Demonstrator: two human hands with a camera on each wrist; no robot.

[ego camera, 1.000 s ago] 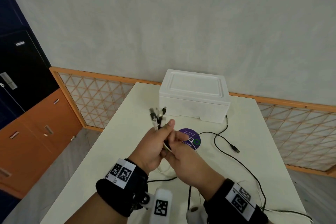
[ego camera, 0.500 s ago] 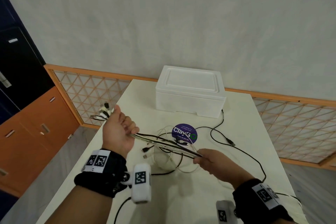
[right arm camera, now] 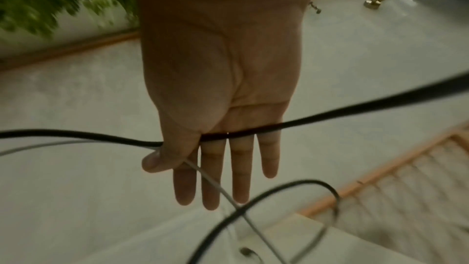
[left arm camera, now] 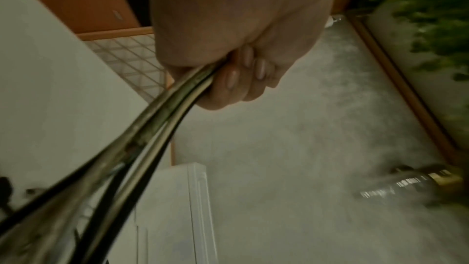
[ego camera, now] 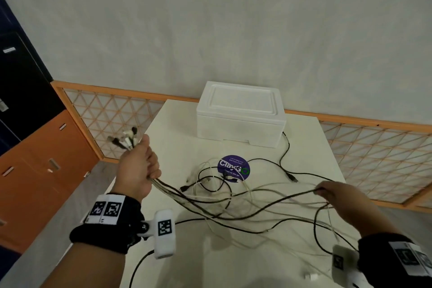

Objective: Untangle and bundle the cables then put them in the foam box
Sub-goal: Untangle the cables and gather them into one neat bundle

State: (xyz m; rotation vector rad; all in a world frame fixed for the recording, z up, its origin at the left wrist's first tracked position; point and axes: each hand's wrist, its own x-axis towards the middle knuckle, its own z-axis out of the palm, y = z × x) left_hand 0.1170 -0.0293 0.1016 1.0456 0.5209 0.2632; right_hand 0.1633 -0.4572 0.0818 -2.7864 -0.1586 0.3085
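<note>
Black and white cables (left arm camera: 152, 127) blur in left hand (left arm camera: 241, 47) grip.

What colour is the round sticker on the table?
The sticker is purple with white lettering; head view.

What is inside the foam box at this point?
That cannot be seen: the foam box has its lid on. The visible cables lie loose on the table or run between the left hand and the right hand.

One foam box (ego camera: 240, 128); two hands (ego camera: 138, 170) (ego camera: 339, 201); cables (ego camera: 163, 186), count unclear
</note>
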